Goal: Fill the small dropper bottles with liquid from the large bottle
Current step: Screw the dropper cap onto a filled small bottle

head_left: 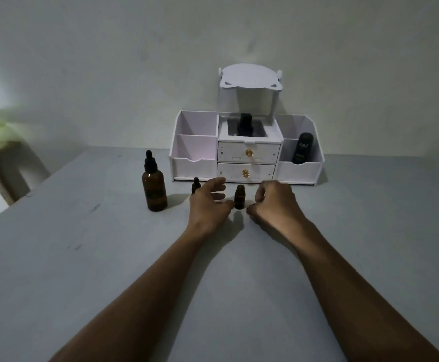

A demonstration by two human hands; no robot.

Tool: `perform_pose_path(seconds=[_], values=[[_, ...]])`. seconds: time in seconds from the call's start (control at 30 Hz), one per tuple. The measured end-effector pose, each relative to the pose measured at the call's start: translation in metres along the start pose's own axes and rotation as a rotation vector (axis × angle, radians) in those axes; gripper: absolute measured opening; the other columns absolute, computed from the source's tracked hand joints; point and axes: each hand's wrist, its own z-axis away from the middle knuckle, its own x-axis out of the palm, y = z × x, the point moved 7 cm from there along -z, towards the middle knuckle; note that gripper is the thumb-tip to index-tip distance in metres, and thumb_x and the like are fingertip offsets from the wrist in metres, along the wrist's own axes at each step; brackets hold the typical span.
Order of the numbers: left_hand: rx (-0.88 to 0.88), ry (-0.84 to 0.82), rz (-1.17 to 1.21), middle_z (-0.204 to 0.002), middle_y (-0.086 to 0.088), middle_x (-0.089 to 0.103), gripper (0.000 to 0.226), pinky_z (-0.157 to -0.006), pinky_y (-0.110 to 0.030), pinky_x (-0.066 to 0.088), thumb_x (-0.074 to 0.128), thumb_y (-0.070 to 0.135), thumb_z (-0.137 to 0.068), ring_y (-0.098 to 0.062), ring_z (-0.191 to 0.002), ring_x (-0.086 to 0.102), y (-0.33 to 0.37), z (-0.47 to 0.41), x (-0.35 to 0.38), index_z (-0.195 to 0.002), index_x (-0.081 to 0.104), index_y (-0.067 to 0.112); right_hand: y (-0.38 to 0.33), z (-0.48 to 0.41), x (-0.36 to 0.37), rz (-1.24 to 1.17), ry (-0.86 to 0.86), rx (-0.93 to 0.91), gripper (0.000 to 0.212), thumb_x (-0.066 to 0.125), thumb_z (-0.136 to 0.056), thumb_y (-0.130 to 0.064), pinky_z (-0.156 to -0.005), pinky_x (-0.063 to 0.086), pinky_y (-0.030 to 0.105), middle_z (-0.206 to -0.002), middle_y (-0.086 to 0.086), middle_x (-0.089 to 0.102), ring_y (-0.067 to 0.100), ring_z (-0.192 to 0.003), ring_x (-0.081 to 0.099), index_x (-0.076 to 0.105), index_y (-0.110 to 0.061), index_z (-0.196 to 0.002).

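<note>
Large bottle (154, 189): amber glass with a black dropper cap, upright on the grey table (82, 257). Its long axis is vertical and the dropper tip points straight up. It stands at 9 o'clock from the hands, apart from both.
Small dropper bottle (195, 184): dark, upright, tip up, at 3 o'clock from the large bottle. Its lower part is hidden behind the left hand's fingers, so contact cannot be told.
Left hand (209, 203): fingers spread wide and gently curved, holding nothing. The thumb tip lies just beside the short small bottle.
Short small bottle (239, 197): dark, upright between the two hands, long axis vertical, dark top pointing up. The left thumb is at its 9 o'clock and the right hand at its 3 o'clock.
Right hand (275, 202): fingers curled in toward the palm. Whether they pinch anything cannot be told.
White organizer (247, 155): at 12 o'clock from the hands, against the wall, with two drawers stacked in the middle.
Black bottle (245, 125): upright in the organizer's top middle compartment.
Kahf bottle (302, 148): black, standing slightly tilted in the right-hand compartment.
</note>
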Motion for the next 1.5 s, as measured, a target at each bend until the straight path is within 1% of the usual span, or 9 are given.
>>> perform_pose_path(seconds=[0.17,0.37,0.47,0.63,0.8,0.93,1.07,1.3,1.5], values=[[-0.028,-0.061,0.046,-0.126,-0.004,0.065,0.064,-0.093,-0.028,0.052,0.082,0.013,-0.077,-0.015,-0.107,0.062,-0.001,-0.009,0.013,-0.136,0.056,0.014,-0.007,-0.004,-0.041,-0.231,0.218,-0.178,0.023,0.084,-0.071,-0.006,-0.063,0.055,0.023,-0.081,0.001,0.067,0.013,-0.071,0.065,0.064,-0.011,-0.082],[0.024,-0.061,0.025,-0.118,-0.003,0.071,0.054,-0.092,-0.018,0.049,0.082,0.016,-0.077,-0.009,-0.104,0.067,-0.005,-0.01,0.016,-0.128,0.065,0.01,-0.007,-0.01,-0.041,-0.461,0.148,-0.264,0.025,0.082,-0.077,-0.012,-0.065,0.059,0.017,-0.091,-0.003,0.074,0.007,-0.079,0.072,0.074,-0.014,-0.1],[0.068,-0.041,-0.011,-0.111,-0.004,0.074,0.048,-0.096,-0.022,0.052,0.083,0.016,-0.077,-0.007,-0.097,0.07,-0.006,-0.013,0.013,-0.123,0.069,0.01,-0.009,-0.014,-0.035,-0.455,0.119,-0.294,0.026,0.083,-0.077,-0.011,-0.073,0.06,0.022,-0.092,-0.001,0.076,0.009,-0.081,0.073,0.075,-0.014,-0.102],[0.092,-0.039,-0.035,-0.106,-0.001,0.075,0.038,-0.072,0.004,0.042,0.08,0.013,-0.08,0.006,-0.082,0.065,-0.003,-0.012,0.015,-0.117,0.072,0.011,-0.012,-0.019,-0.031,-0.355,0.107,-0.334,0.026,0.083,-0.076,-0.01,-0.078,0.057,0.015,-0.095,-0.002,0.076,0.007,-0.084,0.073,0.076,-0.013,-0.101],[0.111,-0.027,-0.023,-0.1,0.002,0.075,0.033,-0.067,0.006,0.038,0.078,0.011,-0.081,0.021,-0.07,0.057,-0.003,-0.011,0.016,-0.114,0.074,0.012,-0.02,-0.024,-0.028,-0.247,0.089,-0.37,0.037,0.081,-0.079,-0.01,-0.086,0.054,0.016,-0.106,-0.004,0.073,0.007,-0.09,0.069,0.073,-0.019,-0.113],[0.128,-0.032,-0.026,-0.096,0.004,0.076,0.029,-0.07,0.004,0.04,0.078,0.011,-0.081,0.02,-0.073,0.06,-0.003,-0.012,0.016,-0.109,0.076,0.014,-0.029,-0.027,-0.014,-0.245,0.052,-0.394,0.054,0.079,-0.079,-0.004,-0.076,0.044,-0.003,-0.111,-0.005,0.067,0.007,-0.09,0.067,0.064,-0.023,-0.127],[0.132,-0.041,-0.025,-0.092,0.006,0.076,0.027,-0.072,0.001,0.043,0.078,0.01,-0.079,0.016,-0.077,0.064,-0.004,-0.013,0.015,-0.106,0.077,0.015,-0.027,-0.028,0.0,-0.179,0.033,-0.386,0.039,0.079,-0.078,-0.002,-0.084,0.053,0.018,-0.107,0.001,0.073,0.011,-0.088,0.067,0.072,-0.017,-0.114],[0.125,-0.052,-0.012,-0.088,0.003,0.077,0.025,-0.073,-0.004,0.047,0.078,0.007,-0.078,0.008,-0.078,0.068,-0.005,-0.014,0.014,-0.102,0.078,0.014,-0.015,-0.031,0.0,-0.237,0.102,-0.329,0.038,0.088,-0.071,-0.018,-0.064,0.045,0.002,-0.084,-0.006,0.068,0.0,-0.069,0.062,0.073,-0.016,-0.106],[0.143,-0.058,-0.039,-0.092,0.008,0.074,0.03,-0.071,0.003,0.042,0.078,0.009,-0.08,0.018,-0.075,0.061,-0.004,-0.014,0.015,-0.109,0.076,0.014,-0.017,-0.027,-0.002,-0.285,0.14,-0.396,0.032,0.076,-0.08,-0.002,-0.082,0.054,0.009,-0.101,-0.001,0.076,0.003,-0.085,0.068,0.075,-0.016,-0.109]])
